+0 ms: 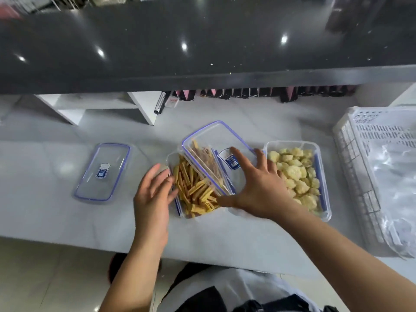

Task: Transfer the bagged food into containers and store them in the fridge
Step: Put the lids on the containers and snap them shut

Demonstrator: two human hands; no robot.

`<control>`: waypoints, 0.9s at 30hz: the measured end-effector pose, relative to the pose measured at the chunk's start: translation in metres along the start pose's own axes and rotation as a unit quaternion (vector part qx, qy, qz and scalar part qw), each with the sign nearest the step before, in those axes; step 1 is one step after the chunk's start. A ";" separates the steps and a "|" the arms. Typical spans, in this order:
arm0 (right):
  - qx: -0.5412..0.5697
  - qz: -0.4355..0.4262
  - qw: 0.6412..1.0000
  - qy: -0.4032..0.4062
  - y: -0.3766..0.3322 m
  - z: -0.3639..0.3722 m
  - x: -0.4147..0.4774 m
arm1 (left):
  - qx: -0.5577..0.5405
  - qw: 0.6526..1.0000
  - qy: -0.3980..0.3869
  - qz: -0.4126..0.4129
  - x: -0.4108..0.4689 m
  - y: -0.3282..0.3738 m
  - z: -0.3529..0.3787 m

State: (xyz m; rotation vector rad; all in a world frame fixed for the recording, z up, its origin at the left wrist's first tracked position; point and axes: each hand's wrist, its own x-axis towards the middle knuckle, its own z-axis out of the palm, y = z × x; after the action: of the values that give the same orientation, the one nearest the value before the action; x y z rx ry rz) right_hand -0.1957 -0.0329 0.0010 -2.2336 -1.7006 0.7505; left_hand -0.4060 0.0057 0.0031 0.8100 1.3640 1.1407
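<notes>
Mid-frame, the sticks container (195, 194) and lumps container (297, 174) are filled; right hand (258, 188) lies spread on the tilted lid (211, 143), left hand (153, 194) relaxed; sealing, fridge remain.

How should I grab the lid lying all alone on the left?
Probably the near short edge of the lid, reaching from your side. It lies flat on the table, so pinch the rim there; nothing sits beside that end.

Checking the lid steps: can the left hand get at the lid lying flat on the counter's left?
Probably yes: the left hand holds nothing, and only bare counter lies between it and the flat lid.
</notes>
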 end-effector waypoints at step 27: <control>-0.034 0.251 0.964 0.082 -0.107 0.131 -0.095 | 0.019 0.929 -0.264 -0.260 0.123 -0.048 -0.068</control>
State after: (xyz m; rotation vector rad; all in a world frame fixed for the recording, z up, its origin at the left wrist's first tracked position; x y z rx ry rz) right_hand -0.3714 -0.1067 -0.0337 -2.7271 -1.1060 0.5843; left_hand -0.4831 0.0948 -0.0871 0.6609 1.0494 0.4349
